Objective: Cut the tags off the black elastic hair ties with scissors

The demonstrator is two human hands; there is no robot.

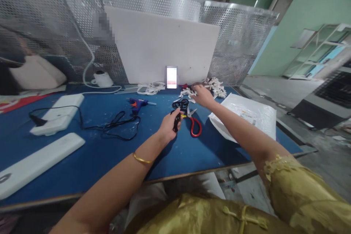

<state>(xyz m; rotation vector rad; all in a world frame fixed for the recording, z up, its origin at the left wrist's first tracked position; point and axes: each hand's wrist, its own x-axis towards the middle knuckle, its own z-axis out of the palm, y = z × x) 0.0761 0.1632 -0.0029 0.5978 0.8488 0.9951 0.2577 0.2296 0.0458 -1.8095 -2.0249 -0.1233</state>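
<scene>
My left hand (pixel 168 126) is closed round a small black object (pixel 177 121) above the blue table (pixel 109 153), just left of the red-handled scissors (pixel 194 124). A black-handled pair of scissors (pixel 181 104) lies behind them. My right hand (pixel 203 96) reaches to the back of the table. Its fingers are pinched in a pile of white strips (pixel 215 86); what they grip is too small to name.
A blue glue gun (pixel 137 105) with a black cable (pixel 115 126) lies at centre. White foam blocks (pixel 59 113) sit at left. A white plastic bag (pixel 246 115) lies at right. A white board (pixel 161 49) leans on perforated metal (pixel 41 14) behind.
</scene>
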